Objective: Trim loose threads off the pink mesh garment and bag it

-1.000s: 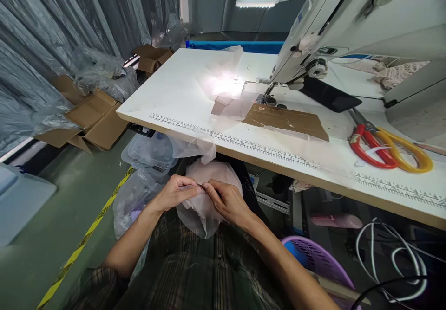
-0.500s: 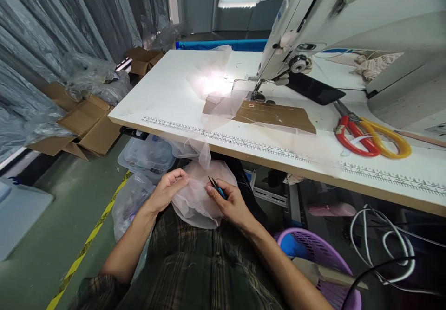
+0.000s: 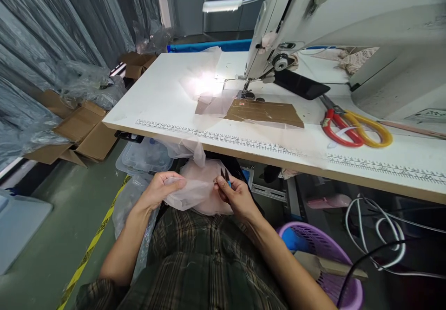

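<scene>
Sheer pale pink fabric [image 3: 190, 191] lies over my lap, its near part stretched between both hands. My left hand [image 3: 160, 190] pinches its left edge between thumb and fingers. In my right hand [image 3: 239, 196] are small thread snips [image 3: 228, 180] with dark blades pointing up and a blue handle, mostly hidden by the fingers. The same thumb and fingertips also meet the fabric's right end. Above my hands, more sheer fabric [image 3: 195, 151] hangs from the table's front edge.
A white sewing machine [image 3: 272, 27] stands on the white table [image 3: 156, 87]. Brown card [image 3: 265, 113] lies by its needle. Red and yellow-handled scissors [image 3: 351, 126] and a black phone-like slab [image 3: 301, 85] lie to the right. Below are a purple basket [image 3: 334, 249] and a clear plastic box [image 3: 144, 154].
The fabric between my hands is now pulled out into a taut strip. The snips have turned more upright, and my right hand has shifted slightly right. The whole view has shifted a little.
</scene>
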### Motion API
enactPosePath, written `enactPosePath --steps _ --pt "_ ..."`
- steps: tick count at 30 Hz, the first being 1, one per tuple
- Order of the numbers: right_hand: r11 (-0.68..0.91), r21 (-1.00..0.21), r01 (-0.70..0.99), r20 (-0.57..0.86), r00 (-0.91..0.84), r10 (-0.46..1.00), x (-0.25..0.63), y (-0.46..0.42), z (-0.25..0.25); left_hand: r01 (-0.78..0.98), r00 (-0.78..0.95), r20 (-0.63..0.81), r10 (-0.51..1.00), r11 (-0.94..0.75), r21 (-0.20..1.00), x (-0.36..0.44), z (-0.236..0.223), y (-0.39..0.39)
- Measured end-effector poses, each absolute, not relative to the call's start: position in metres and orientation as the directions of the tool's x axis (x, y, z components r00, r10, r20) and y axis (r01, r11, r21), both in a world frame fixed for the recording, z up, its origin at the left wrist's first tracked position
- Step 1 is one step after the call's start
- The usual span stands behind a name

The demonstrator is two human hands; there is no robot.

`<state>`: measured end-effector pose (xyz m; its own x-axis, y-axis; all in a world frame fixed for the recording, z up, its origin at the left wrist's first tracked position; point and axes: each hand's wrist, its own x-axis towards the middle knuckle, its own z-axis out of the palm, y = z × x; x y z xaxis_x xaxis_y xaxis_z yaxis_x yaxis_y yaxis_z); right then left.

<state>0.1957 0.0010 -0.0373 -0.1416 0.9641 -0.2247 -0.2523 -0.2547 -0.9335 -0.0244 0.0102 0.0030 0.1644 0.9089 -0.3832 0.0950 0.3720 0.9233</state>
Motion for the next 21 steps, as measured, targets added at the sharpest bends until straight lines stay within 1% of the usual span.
enactPosePath --steps 3,6,9,11,13,15,17,18,19,21 --pt "-0.304 -0.826 -0.475 -0.243 -0.188 0.952 0.193 -0.001 -0.032 0.113 0.157 -0.359 0.920 0.344 0.932 -0.026 0.003 0.009" --pt "-0.317 -0.703 -0.637 -0.227 -0.221 0.949 0.191 -0.001 -0.025 0.134 0.161 -0.345 0.925 0.326 0.936 -0.025 0.003 0.009" --pt "-0.299 -0.608 -0.735 -0.238 -0.191 0.952 0.192 -0.001 -0.020 0.130 0.160 -0.357 0.920 0.339 0.932 -0.027 0.003 0.009" --pt "-0.293 -0.609 -0.737 -0.246 -0.176 0.953 0.193 0.001 -0.021 0.127 0.162 -0.372 0.914 0.355 0.926 -0.030 0.003 0.010" --pt "-0.281 -0.663 -0.694 -0.247 -0.152 0.957 0.195 0.002 -0.026 0.123 0.169 -0.382 0.909 0.365 0.923 -0.033 0.003 0.010" --pt "-0.240 -0.754 -0.612 -0.237 -0.087 0.967 0.199 0.005 -0.031 0.121 0.180 -0.388 0.904 0.371 0.921 -0.035 0.003 0.010" --pt "-0.177 -0.867 -0.466 -0.188 -0.022 0.982 0.204 0.007 -0.034 0.130 0.197 -0.388 0.900 0.368 0.921 -0.037 0.004 0.009" --pt "-0.133 -0.922 -0.363 -0.135 -0.018 0.991 0.206 0.008 -0.034 0.140 0.208 -0.388 0.898 0.365 0.920 -0.037 0.006 0.009" --pt "-0.078 -0.965 -0.250 -0.068 -0.049 0.997 0.207 0.009 -0.032 0.150 0.218 -0.388 0.895 0.362 0.920 -0.037 0.007 0.009" --pt "0.047 -0.997 -0.058 0.058 -0.209 0.976 0.207 0.009 -0.026 0.163 0.236 -0.395 0.888 0.365 0.917 -0.039 0.010 0.010"
